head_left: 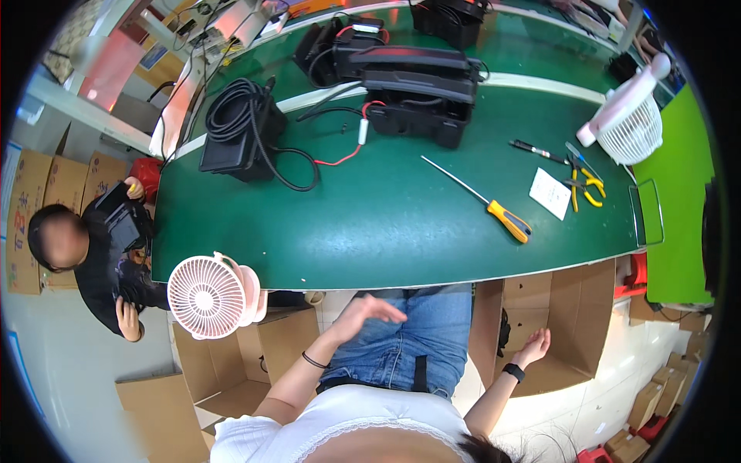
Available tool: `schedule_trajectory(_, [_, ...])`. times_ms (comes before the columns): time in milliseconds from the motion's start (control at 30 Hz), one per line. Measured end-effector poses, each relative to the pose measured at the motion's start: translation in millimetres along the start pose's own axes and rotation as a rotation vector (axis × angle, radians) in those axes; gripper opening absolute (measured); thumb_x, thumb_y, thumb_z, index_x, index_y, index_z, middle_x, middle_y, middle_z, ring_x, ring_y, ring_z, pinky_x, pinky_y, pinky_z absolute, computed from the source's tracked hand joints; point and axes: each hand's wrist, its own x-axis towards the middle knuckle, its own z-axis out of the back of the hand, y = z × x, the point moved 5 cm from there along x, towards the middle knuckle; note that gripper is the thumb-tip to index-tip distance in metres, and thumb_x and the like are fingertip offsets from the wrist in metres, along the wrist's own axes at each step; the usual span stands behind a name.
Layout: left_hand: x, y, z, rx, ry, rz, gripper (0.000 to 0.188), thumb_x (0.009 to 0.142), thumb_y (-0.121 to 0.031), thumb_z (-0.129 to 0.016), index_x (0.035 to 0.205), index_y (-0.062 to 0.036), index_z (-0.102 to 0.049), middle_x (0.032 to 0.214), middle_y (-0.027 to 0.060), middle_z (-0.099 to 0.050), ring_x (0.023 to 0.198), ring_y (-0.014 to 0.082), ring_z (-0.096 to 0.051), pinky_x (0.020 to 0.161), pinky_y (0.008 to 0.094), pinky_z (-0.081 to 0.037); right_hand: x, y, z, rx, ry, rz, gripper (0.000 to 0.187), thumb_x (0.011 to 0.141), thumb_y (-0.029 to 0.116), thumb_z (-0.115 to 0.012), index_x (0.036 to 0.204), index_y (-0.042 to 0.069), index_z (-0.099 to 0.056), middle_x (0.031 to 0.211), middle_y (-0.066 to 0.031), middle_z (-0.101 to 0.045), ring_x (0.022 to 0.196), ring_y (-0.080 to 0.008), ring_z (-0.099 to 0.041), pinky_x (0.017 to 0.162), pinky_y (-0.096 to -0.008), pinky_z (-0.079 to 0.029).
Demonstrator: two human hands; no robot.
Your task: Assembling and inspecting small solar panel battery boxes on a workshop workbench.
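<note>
My left hand [373, 312] hovers over my lap, just below the near edge of the green worktable [347, 224]. Its fingers are stretched out and hold nothing. Out to the right, my right hand [533, 349] hangs over an open cardboard box [571, 324], its fingers loosely extended with nothing in them. On the table lie an orange-handled screwdriver [505, 221], a white card [550, 193], yellow-handled pliers [585, 185] and a black pen [538, 150]. Farther back are an open black plastic case [421, 100] and a black box [247, 143] topped by a coiled cable, with a red wire between them.
A pink fan [207, 297] sits at the near left table corner; another fan [629, 123] stands at the far right. A person [100, 262] on the left holds a black box. Another open cardboard box [231, 363] stands below left. More black cases [448, 23] lie behind.
</note>
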Motion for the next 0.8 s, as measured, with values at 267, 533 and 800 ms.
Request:
schedule_trajectory(267, [-17.1, -136.7, 51.8, 0.468, -1.009, -0.851, 0.036, 0.076, 0.005, -0.074, 0.111, -0.0027, -0.065, 0.118, 0.0122, -0.067, 0.098, 0.0192, -0.063, 0.084, 0.0292, -0.050, -169.8, 224.2, -187.8, -0.157, 0.573, 1.006, 0.012, 0.094, -0.006, -0.053, 0.098, 0.001, -0.062, 0.104, -0.0099, -0.067, 0.104, -0.0211, -0.061, 0.089, -0.0337, -0.050])
schedule_trajectory(533, [3.5, -175.6, 200.0, 0.423, -1.618, -0.704, 0.119, 0.066, -0.007, -0.084, 0.156, -0.0001, -0.006, 0.160, 0.0245, -0.013, 0.149, 0.0379, -0.015, 0.123, 0.0466, -0.013, -270.5, 249.2, -297.6, -0.765, 0.769, 1.451, 0.030, 0.087, 0.015, -0.070, 0.116, 0.011, -0.065, 0.134, -0.0089, -0.058, 0.127, -0.0313, -0.051, 0.108, -0.0467, -0.035])
schedule_trajectory(800, [42.5, -148.3, 264.9, 0.300, -1.785, -0.618, 0.127, 0.055, -0.006, -0.094, 0.154, -0.0009, -0.015, 0.150, 0.0248, -0.031, 0.139, 0.0381, -0.035, 0.117, 0.0425, -0.029, -266.0, 231.7, -302.7, -0.940, 0.698, 1.541, 0.025, 0.095, 0.017, -0.060, 0.119, 0.017, -0.067, 0.135, -0.0033, -0.060, 0.120, -0.0228, -0.056, 0.107, -0.0417, -0.032])
